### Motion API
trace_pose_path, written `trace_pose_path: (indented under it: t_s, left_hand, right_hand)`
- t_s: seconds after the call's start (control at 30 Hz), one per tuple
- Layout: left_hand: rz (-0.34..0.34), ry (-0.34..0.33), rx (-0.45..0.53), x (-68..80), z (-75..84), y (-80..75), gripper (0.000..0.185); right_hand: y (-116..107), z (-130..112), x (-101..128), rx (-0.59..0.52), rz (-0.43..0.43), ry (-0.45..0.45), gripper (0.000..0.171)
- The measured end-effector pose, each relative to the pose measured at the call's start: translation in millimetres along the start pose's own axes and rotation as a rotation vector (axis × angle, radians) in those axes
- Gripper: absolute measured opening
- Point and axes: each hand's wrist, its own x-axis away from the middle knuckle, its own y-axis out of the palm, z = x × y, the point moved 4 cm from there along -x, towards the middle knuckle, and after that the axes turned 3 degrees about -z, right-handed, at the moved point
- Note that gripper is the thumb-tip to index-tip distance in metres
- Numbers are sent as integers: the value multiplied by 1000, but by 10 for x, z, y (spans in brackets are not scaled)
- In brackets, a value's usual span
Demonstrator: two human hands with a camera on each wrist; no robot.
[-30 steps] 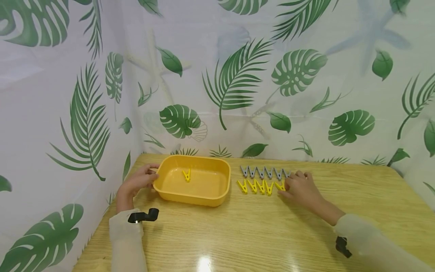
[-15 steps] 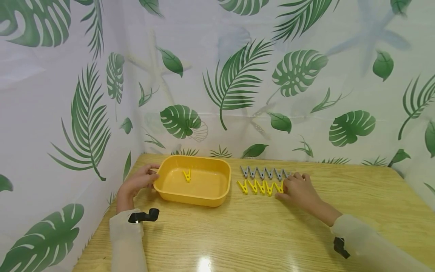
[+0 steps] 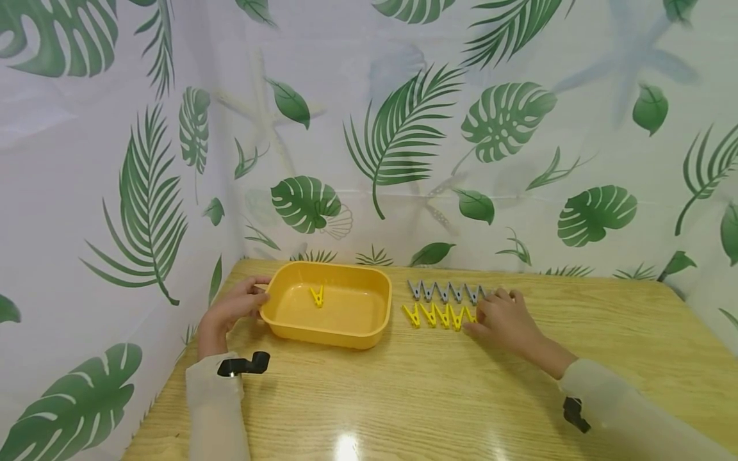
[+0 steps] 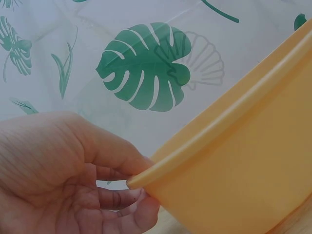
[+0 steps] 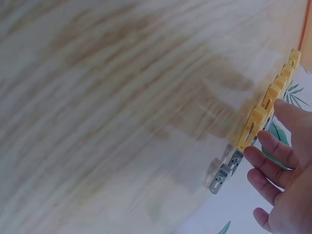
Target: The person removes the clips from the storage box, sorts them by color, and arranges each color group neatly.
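Note:
My left hand pinches the left rim of a yellow plastic basin, thumb above and fingers below in the left wrist view. A yellow clothes peg lies inside the basin. To its right, several yellow clothes pegs form a row on the table. My right hand is at the right end of this row, with thumb and fingers at the last yellow clothes peg; the hand partly covers it in the head view. Behind runs a row of grey clothes pegs, its right end hidden by the fingers.
The wooden table meets a leaf-printed cloth backdrop behind the rows and another cloth side at the left. Both wrists wear black camera mounts.
My right hand has shifted slightly left, and the last yellow clothes peg has come closer to its row. The left hand and basin stay where they were.

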Motion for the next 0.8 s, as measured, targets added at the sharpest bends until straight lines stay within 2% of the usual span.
trace_pose_path:
  t_s: [0.27,0.4,0.8]
  left_hand:
    - [-4,23,8,-8,0,-3,55]
    - [-5,31,8,-19,-9,-14,54]
    - [-7,47,12,-22,-7,-14,54]
  right_hand:
    - [-77,-104,-136,2,53,-32,32]
    - [-143,-230,-278,-38,64,-55,26]
    - [-330,-934,-785,-151,85,-130,19]
